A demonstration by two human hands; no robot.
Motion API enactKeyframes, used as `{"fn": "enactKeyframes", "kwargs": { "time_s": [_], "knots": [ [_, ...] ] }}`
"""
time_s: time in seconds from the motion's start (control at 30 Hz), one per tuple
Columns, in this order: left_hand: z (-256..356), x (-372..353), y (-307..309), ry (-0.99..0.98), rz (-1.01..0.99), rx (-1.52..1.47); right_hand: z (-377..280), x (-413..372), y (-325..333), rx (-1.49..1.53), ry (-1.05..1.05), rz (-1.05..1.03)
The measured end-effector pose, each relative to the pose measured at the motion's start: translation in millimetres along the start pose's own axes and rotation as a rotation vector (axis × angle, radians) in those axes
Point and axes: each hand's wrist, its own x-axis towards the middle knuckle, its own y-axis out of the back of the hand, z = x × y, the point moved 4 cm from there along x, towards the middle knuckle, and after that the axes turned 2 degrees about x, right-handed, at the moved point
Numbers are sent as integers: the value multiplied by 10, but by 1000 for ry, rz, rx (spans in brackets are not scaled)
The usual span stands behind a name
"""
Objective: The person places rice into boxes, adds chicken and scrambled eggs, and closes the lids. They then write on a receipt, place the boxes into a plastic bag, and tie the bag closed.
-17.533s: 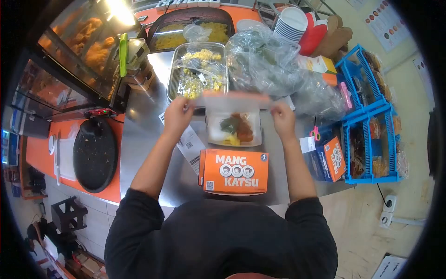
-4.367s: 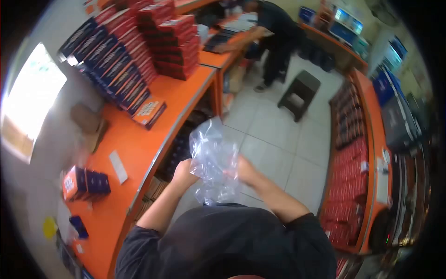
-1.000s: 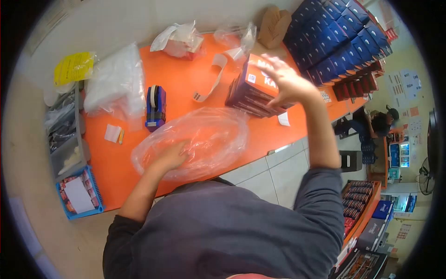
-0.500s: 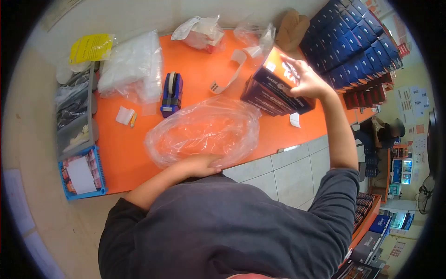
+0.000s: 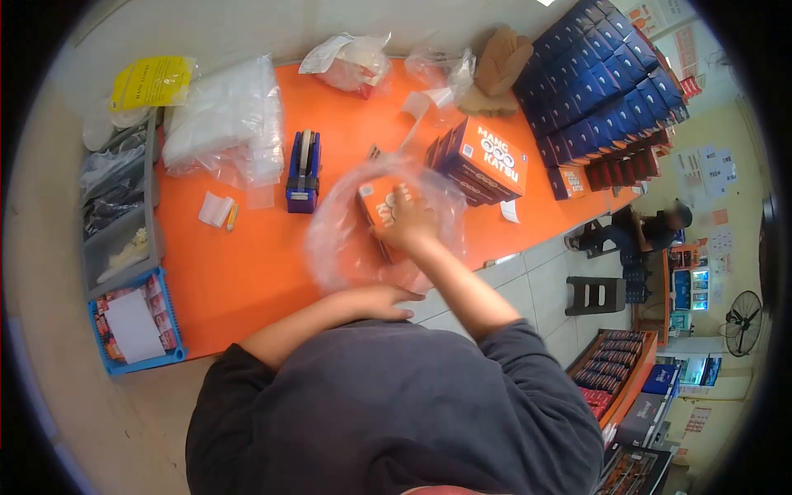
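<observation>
My right hand [image 5: 415, 221] is closed on an orange and dark-blue printed box [image 5: 381, 208], which sits within the mouth of a clear plastic bag [image 5: 326, 239]. Motion blurs the bag's rim. At the table's front edge, my left hand [image 5: 384, 302] rests by the near side of the bag, its thumb and fingers apart. Just right of the bag stands a stack of matching boxes [image 5: 487, 161], the top one labelled "MANG KATSU". A blue tape dispenser [image 5: 304, 177] is on the left side of the bag.
Folded plastic bags [image 5: 223, 124] and a grey compartment bin [image 5: 124, 214] line the left, with a blue basket [image 5: 136, 326] below. Many dark-blue boxes [image 5: 606, 91] are piled at the back right. Beyond the table a person [image 5: 648, 227] sits near a dark stool [image 5: 596, 295].
My right hand has moved left from the stack, bringing a box into the plastic bag. The bag has shifted right and opened rounder. My left hand has moved slightly right.
</observation>
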Motion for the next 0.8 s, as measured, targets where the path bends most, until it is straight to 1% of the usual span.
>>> {"fn": "enactKeyframes", "kwargs": {
  "time_s": [0.07,0.1,0.13,0.2,0.27,0.3,0.33,0.37,0.4,0.47,0.5,0.57,0.6,0.63,0.67,0.7,0.73,0.77,0.8],
  "knots": [
    [227,8,126,70,-54,35,81,75,-146,62,-134,162],
    [233,23,287,250,6,84,141,141,-164,87,-88,159],
    [204,46,451,429,64,135,169,169,-108,103,-84,99],
    [135,-8,853,471,605,96,179,140,80,137,-80,-28],
    [-138,11,1129,558,663,262,176,63,250,157,-92,-69],
    [-319,8,1106,483,719,426,191,50,282,169,-96,-92],
    [-551,8,1029,404,767,592,224,56,293,167,-98,-38],
    [-643,-16,961,320,807,760,256,57,291,169,-102,15],
    [-673,-87,832,415,711,707,291,65,289,169,-105,69],
    [-607,-256,525,603,533,591,387,165,174,171,-98,91],
    [-553,-278,480,641,532,518,419,194,110,174,-95,98],
    [-413,-276,421,714,525,375,414,172,50,112,-9,64],
    [-404,-221,481,716,504,433,412,190,84,77,37,58],
    [-414,-142,588,715,485,491,424,142,292,184,254,-21],
    [-420,-52,682,712,465,543,499,12,645,287,470,-103],
    [-367,74,772,619,511,529,562,-140,1077,476,700,-24],
    [-295,221,869,522,556,512,663,-128,1426,425,914,127],
    [-247,350,969,422,599,498,809,-77,1691,212,760,218],
    [-320,466,1058,522,482,457,1033,116,1750,-91,642,294]
  ]
}}
